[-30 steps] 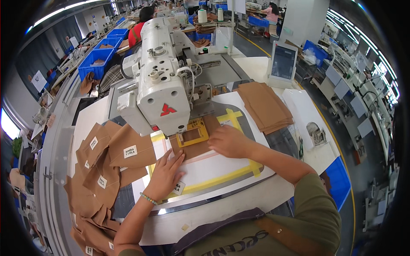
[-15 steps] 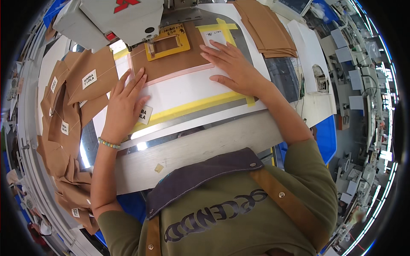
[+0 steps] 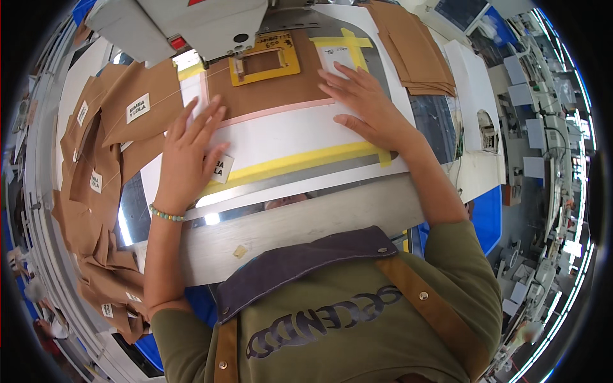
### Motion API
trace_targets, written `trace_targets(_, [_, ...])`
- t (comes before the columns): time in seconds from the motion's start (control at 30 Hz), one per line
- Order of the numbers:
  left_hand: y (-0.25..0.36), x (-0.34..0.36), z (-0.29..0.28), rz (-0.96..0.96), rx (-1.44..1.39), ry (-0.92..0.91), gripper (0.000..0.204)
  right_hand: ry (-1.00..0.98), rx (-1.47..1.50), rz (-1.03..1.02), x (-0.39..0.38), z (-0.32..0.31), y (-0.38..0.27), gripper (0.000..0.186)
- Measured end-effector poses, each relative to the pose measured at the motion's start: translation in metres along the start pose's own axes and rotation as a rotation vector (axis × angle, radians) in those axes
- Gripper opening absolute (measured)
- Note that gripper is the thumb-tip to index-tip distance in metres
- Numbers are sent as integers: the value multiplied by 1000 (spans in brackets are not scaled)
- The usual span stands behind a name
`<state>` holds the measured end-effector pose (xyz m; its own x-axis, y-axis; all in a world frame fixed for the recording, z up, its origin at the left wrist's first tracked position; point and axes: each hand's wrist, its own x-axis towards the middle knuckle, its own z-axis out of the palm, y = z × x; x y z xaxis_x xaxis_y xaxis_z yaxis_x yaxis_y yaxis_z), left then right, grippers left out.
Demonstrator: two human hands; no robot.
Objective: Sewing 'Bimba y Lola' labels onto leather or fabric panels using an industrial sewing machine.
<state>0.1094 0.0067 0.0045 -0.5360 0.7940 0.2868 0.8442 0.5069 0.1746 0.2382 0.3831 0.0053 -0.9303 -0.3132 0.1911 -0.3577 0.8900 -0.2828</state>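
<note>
My left hand (image 3: 190, 150), wearing a bead bracelet (image 3: 166, 214), lies open with fingertips at the left end of a pink-edged strip (image 3: 268, 111) along a brown piece (image 3: 262, 96). My right hand (image 3: 370, 115), fingers spread, rests near that piece's right end, fingertips by a small white card (image 3: 335, 56). A yellow frame (image 3: 265, 78) sits on the brown piece under the white sewing machine head (image 3: 179, 25). Beneath them is a white sheet (image 3: 281, 137) bordered with yellow tape (image 3: 294, 159). A labelled white tag (image 3: 221, 167) lies beside my left thumb.
Crumpled brown pieces with white labels (image 3: 153, 83) cover the left side. A neat brown stack (image 3: 412, 54) is at the back right, beside a white paper (image 3: 469, 96) and a screen (image 3: 460, 9). A blue bin (image 3: 485, 223) sits below the table's right edge.
The view has tilted down from the machine toward my torso. My right hand's fingers, curled on the brown piece a second ago, are now spread out farther right on it.
</note>
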Motion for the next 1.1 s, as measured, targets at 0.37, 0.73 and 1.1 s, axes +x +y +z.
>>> trace_targets(0.37, [-3, -4, 7, 21, 109, 34, 57, -84, -172, -6, 3, 0, -11, 63])
trace_targets(0.73, [-4, -2, 1, 14, -61, -20, 56, -48, -114, -36, 2, -2, -1, 61])
trace_targets(1.1, [-7, 0, -1, 27, -148, 29, 44, -74, -119, -52, 1, 1, 1, 59])
